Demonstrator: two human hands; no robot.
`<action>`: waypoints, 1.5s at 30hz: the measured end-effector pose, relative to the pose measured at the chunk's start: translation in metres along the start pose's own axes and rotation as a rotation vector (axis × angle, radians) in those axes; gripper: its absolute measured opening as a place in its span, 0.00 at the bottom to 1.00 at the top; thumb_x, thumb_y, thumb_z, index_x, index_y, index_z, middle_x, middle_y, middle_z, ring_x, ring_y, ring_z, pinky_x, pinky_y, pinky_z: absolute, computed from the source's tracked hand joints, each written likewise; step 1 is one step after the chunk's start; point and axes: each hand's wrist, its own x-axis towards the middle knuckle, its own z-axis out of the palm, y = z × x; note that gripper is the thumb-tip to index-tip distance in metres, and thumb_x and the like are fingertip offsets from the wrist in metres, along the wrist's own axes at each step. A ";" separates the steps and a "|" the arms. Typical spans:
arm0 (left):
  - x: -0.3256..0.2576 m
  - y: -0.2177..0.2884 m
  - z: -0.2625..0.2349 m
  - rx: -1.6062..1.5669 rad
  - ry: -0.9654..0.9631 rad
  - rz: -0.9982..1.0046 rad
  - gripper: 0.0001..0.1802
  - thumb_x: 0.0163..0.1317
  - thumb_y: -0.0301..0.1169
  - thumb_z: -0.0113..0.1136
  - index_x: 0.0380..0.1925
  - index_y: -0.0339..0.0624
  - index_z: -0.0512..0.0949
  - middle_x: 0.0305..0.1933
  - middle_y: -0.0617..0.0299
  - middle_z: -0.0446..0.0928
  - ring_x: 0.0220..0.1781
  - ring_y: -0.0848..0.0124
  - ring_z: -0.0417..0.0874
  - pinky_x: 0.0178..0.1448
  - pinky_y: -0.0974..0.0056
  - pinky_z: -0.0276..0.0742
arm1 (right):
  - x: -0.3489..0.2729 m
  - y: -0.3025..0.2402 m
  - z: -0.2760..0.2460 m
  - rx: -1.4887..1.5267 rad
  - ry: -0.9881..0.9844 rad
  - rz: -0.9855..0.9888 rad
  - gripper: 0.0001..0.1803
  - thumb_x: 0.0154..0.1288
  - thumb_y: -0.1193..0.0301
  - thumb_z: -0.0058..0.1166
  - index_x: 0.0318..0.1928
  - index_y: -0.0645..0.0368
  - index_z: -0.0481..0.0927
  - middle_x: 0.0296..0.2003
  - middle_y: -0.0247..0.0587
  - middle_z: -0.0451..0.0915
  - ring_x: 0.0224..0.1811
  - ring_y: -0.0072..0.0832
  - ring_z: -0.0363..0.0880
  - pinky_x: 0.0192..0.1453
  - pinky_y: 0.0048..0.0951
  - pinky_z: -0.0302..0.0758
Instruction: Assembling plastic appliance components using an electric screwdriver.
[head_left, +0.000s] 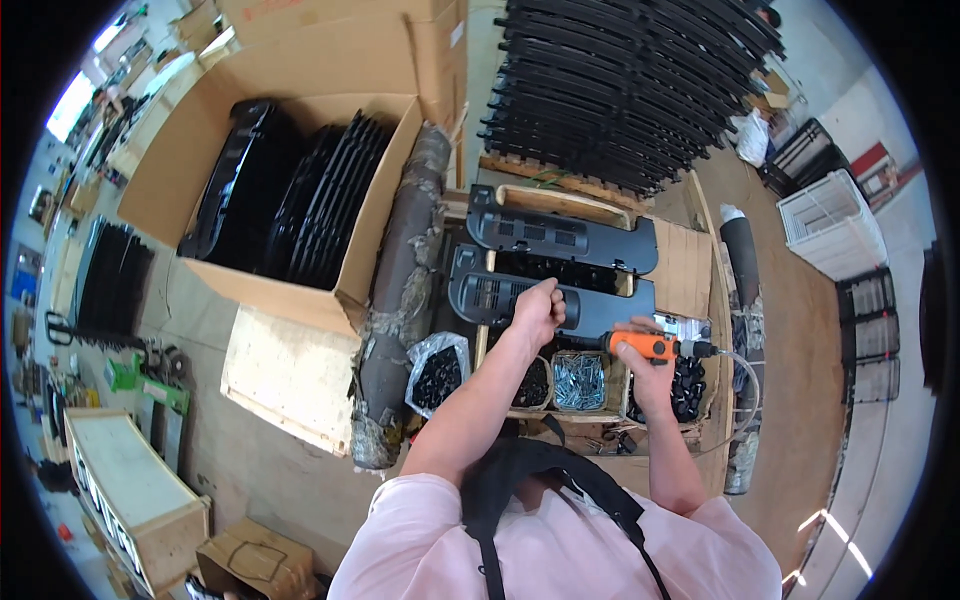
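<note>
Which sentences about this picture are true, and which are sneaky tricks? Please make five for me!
1. The right hand holds an orange and black power tool. True.
2. Two long, dark grey panels lie one beyond the other. True.
3. The left hand is squeezing a clear plastic bag. False: the left hand is curled over the nearer panel, and the clear plastic bag is left of that forearm.
4. The open brown cardboard box is at the picture's right. False: the open brown cardboard box is at the left.
5. Small silver metal fasteners lie nearer the person than the panels. True.
</note>
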 end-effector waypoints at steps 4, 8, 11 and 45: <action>0.061 0.015 0.024 -0.138 0.008 -0.026 0.14 0.84 0.38 0.48 0.35 0.48 0.70 0.25 0.68 0.69 0.24 0.72 0.69 0.27 0.63 0.66 | -0.022 0.010 -0.003 -0.028 0.027 0.111 0.29 0.61 0.79 0.69 0.63 0.63 0.76 0.53 0.48 0.86 0.56 0.31 0.85 0.64 0.35 0.82; 0.096 0.025 0.019 -0.236 -0.001 -0.055 0.16 0.86 0.42 0.45 0.35 0.51 0.69 0.24 0.68 0.67 0.23 0.72 0.66 0.28 0.65 0.65 | -0.025 0.018 -0.006 0.051 0.010 0.160 0.29 0.61 0.79 0.71 0.63 0.63 0.77 0.53 0.47 0.87 0.56 0.31 0.85 0.63 0.35 0.83; 0.102 0.023 0.030 -0.232 0.050 -0.032 0.16 0.86 0.42 0.44 0.35 0.51 0.68 0.25 0.68 0.66 0.23 0.73 0.65 0.28 0.65 0.64 | -0.017 0.026 -0.011 0.074 0.036 0.165 0.29 0.62 0.79 0.71 0.63 0.62 0.77 0.54 0.46 0.87 0.56 0.30 0.85 0.63 0.34 0.83; -0.160 0.042 -0.097 -0.299 -0.008 0.137 0.21 0.85 0.44 0.45 0.30 0.47 0.65 0.28 0.70 0.58 0.29 0.73 0.58 0.35 0.65 0.59 | 0.118 0.067 -0.078 0.105 0.151 0.075 0.27 0.56 0.77 0.72 0.57 0.58 0.80 0.46 0.41 0.87 0.48 0.27 0.85 0.58 0.32 0.81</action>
